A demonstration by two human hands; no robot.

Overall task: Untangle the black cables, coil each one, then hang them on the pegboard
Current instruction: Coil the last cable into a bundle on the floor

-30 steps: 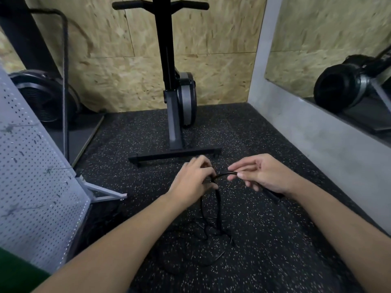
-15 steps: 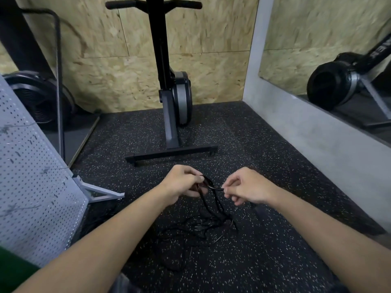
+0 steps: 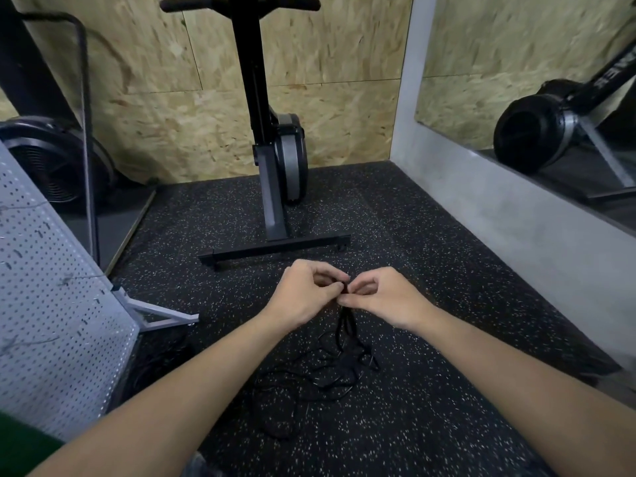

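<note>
A tangle of thin black cables point(image 3: 327, 370) lies on the speckled black floor just in front of me, and strands rise from it to my hands. My left hand point(image 3: 306, 294) and my right hand point(image 3: 378, 297) meet above the tangle, fingertips almost touching. Both pinch the same raised bit of black cable between thumb and fingers. The pinched part is mostly hidden by my fingers. The white pegboard point(image 3: 51, 321) stands tilted on its metal foot at my left, with small hooks on it and no cable hanging.
A black exercise machine point(image 3: 275, 173) stands on its crossbar base just beyond my hands. A fan-wheel machine point(image 3: 51, 160) sits behind the pegboard. A grey wall with a mirror point(image 3: 533, 98) runs along the right. Wooden panels close the back.
My hands have drawn together until the fingertips meet; the cable span between them has closed up. The right hand went from open fingers to a pinch.
</note>
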